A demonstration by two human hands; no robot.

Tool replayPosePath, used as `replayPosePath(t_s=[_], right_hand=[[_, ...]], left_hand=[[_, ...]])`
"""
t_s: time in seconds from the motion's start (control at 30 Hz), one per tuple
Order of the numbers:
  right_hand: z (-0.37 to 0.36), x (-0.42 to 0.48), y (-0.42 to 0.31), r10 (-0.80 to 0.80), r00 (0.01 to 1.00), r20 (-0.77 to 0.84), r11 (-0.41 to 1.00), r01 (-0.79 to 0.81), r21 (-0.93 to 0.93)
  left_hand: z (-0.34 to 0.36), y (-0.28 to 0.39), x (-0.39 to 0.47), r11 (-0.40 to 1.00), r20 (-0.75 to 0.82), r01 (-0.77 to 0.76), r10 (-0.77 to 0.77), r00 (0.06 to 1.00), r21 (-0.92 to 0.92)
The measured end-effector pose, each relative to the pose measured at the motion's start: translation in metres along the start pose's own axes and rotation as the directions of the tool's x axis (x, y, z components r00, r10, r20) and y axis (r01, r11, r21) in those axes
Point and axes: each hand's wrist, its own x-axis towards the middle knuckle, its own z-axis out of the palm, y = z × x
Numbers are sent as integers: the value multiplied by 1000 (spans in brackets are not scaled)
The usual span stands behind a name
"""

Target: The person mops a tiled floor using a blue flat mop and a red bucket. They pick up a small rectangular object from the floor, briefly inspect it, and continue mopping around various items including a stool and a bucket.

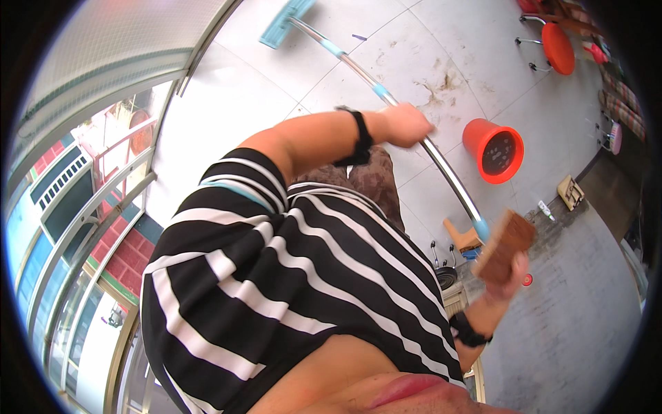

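Observation:
My left hand (408,125) is closed around the metal pole of a flat mop (447,173). The mop's light blue head (287,23) rests on the floor at the top of the view, and its blue-capped end reaches down to the right. In my right hand (509,277) is a brown rectangular block (504,246), blurred, possibly a scrubbing brush. It overlaps the pole's capped end; whether they touch I cannot tell. Right of the pole, a red bucket (476,137) of dark liquid stands on the tiled floor. Brown dirt marks (439,88) lie between mop and bucket.
Red stool (558,49) is at the upper right, with a small round-seated stool (614,137) below it. A beige box (570,192) and white tube (546,211) lie by the stained wall (579,290). A cardboard piece (460,235) is near the pole's end. Metal-framed glazing (170,98) runs along the left.

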Motion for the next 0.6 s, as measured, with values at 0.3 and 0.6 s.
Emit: replayPosePath(t_s=[0.3,0.6], right_hand=[[104,76,94,330,879,346,936,-353,3],[-81,-94,93,318,947,33,948,-319,16]], left_hand=[[53,-121,-76,965,-126,247,-236,964,87],[179,73,16,998,0,-38,38,999,49]])
